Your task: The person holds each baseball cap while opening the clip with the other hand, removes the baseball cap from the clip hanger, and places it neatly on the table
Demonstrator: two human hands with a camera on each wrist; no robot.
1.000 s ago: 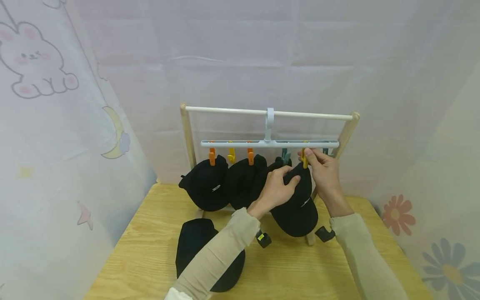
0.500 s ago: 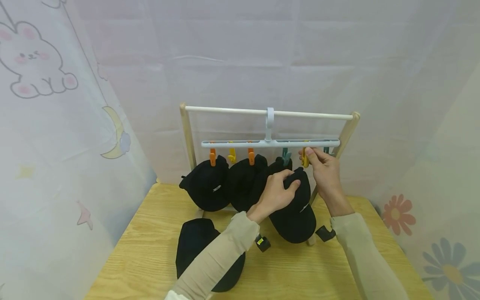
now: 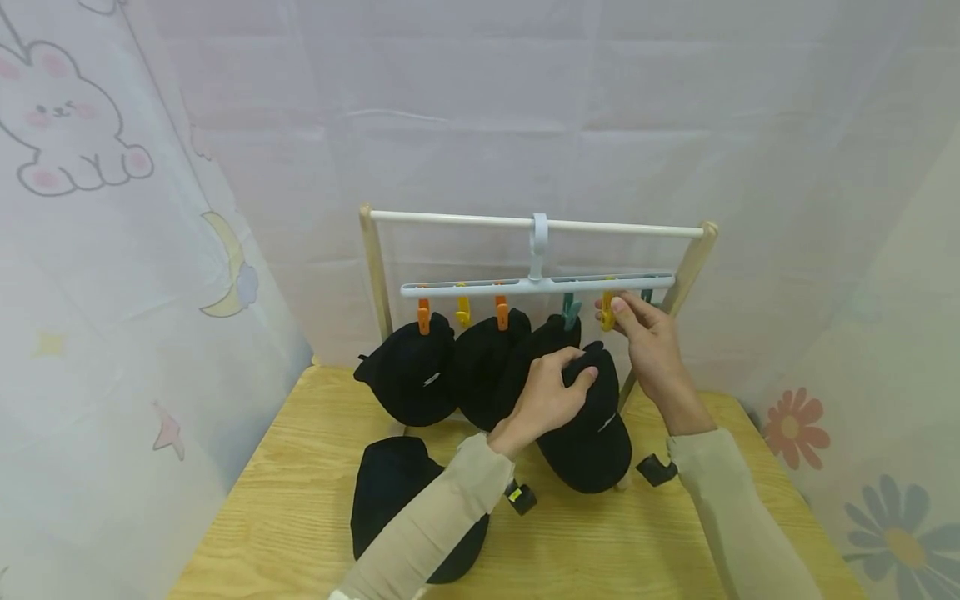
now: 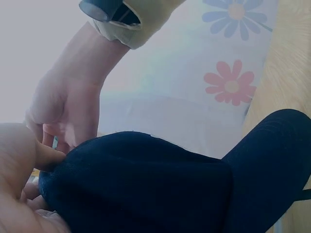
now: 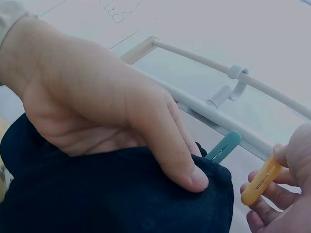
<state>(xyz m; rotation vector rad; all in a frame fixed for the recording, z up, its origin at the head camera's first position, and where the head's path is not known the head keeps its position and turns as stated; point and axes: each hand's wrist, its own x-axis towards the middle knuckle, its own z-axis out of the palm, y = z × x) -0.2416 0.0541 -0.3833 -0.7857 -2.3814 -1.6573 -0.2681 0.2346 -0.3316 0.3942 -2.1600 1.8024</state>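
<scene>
My left hand (image 3: 551,400) grips a black baseball cap (image 3: 588,454) near its back edge, with the visor hanging low. In the right wrist view its thumb presses on the dark cloth. My right hand (image 3: 654,354) pinches a yellow clothespin (image 3: 608,310) hanging from the pale blue hanger (image 3: 480,289). The right wrist view shows the yellow clothespin (image 5: 262,182) between thumb and fingers, apart from the cap. Left of the gripped cap, more black caps (image 3: 412,375) hang by orange and green clothespins (image 3: 572,310).
The hanger hooks over the white bar of a wooden-ended rack (image 3: 450,219). Another black cap (image 3: 390,492) lies on the wooden table (image 3: 600,550), partly behind the left sleeve. A second yellow clothespin (image 3: 463,308) hangs between the orange ones. Printed cloth surrounds the table.
The gripped cap has come out of the yellow clothespin and dropped slightly below it in my left hand. My right hand still pinches that clothespin; the hanger's right end has tilted up a little.
</scene>
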